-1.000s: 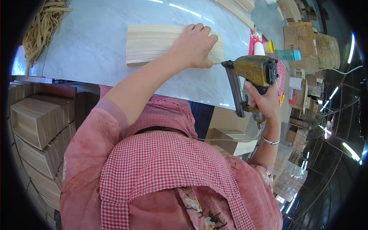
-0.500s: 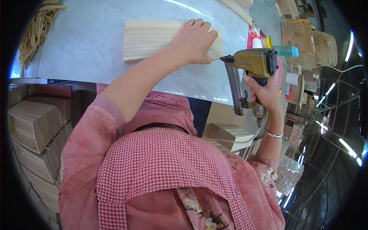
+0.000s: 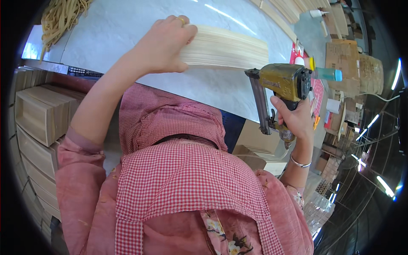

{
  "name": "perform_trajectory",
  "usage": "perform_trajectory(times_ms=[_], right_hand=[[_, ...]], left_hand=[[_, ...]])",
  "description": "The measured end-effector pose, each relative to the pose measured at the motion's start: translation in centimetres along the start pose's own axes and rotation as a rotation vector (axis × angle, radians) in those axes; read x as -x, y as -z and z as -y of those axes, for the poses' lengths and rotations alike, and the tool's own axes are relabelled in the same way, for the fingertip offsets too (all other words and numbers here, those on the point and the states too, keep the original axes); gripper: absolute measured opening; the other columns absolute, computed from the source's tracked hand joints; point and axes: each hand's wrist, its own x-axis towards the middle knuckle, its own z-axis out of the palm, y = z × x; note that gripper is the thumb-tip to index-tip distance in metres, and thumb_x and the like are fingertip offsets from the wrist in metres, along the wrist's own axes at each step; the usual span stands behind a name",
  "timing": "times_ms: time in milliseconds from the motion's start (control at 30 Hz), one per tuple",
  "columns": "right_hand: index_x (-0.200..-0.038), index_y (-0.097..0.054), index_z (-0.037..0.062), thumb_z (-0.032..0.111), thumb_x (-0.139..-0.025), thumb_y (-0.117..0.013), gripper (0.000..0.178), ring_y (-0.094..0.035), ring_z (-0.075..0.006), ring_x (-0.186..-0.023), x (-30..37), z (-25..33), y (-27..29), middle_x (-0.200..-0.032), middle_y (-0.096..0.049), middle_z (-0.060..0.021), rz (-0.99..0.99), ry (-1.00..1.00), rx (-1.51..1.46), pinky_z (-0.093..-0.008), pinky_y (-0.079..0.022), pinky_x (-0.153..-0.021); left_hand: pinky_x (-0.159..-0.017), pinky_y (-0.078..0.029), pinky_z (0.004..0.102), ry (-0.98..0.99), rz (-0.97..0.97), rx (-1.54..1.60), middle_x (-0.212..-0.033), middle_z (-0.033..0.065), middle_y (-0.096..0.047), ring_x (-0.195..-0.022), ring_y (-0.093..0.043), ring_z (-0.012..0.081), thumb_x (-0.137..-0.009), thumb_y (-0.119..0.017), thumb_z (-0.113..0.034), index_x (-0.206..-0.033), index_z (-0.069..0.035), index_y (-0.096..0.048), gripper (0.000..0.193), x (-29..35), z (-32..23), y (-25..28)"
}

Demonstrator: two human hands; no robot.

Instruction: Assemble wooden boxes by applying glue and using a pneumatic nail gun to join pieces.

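A pale, long wooden piece [image 3: 229, 47] with striped grain lies on the pale marbled table [image 3: 112, 44]. My left hand [image 3: 163, 46] is closed round its left end, thumb on the near side and fingers over the top. In my right hand [image 3: 296, 117] is a yellow and black nail gun [image 3: 282, 80], gripped by its handle. Its slanted magazine points down toward me. The nose of the gun is close to the near right corner of the wood; I cannot tell whether they touch.
Curled tan strips [image 3: 68, 21] are heaped at the far left. Wooden trays [image 3: 34, 114] stand stacked below the table on the left. Past the right edge are a white bottle with a red tip [image 3: 299, 60], a teal bottle [image 3: 328, 74] and cardboard boxes [image 3: 343, 63]. Long boards [image 3: 287, 10] lie far right.
My left hand has gone from the wood's right part to its left end. The nail gun stays beside the right end, in my right hand. The whole view has shifted slightly.
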Motion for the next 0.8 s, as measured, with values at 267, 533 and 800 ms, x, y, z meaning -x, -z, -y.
perform_trajectory(times_ms=[267, 533, 800], right_hand=[[-0.100, -0.067, -0.0032, 0.019, -0.087, -0.081, 0.029, -0.051, -0.0104, -0.046, -0.6, 1.1, -0.8, -0.064, -0.060, -0.0037, -0.009, -0.004, -0.016, -0.0240, -0.043, -0.041], [-0.098, -0.068, -0.0029, 0.018, -0.088, -0.079, 0.026, -0.051, -0.0101, -0.046, -0.3, 1.2, -1.6, -0.064, -0.060, -0.0036, -0.021, -0.042, -0.099, -0.0238, -0.042, -0.041], [-0.093, -0.067, -0.0018, 0.018, -0.089, -0.076, 0.022, -0.049, -0.0094, -0.044, 0.4, 0.6, -1.9, -0.059, -0.058, -0.0020, -0.071, -0.059, -0.106, -0.0231, -0.040, -0.041]], left_hand=[[-0.094, -0.049, 0.0401, -0.059, -0.202, -0.035, -0.117, 0.0156, -0.064, -0.100, -0.062, 0.0302, -0.055, -0.086, -0.020, -0.106, -0.007, -0.065, 0.057, -1.2, -1.0, -2.8], [-0.095, -0.048, 0.0402, -0.049, -0.218, -0.011, -0.119, 0.0152, -0.064, -0.101, -0.061, 0.0296, -0.056, -0.086, -0.020, -0.107, -0.007, -0.065, 0.056, -1.2, -1.0, -2.9], [-0.101, -0.044, 0.0419, -0.014, -0.136, -0.001, -0.126, 0.0144, -0.062, -0.110, -0.058, 0.0306, -0.058, -0.087, -0.023, -0.107, -0.008, -0.064, 0.056, -1.2, -1.5, -2.1]])
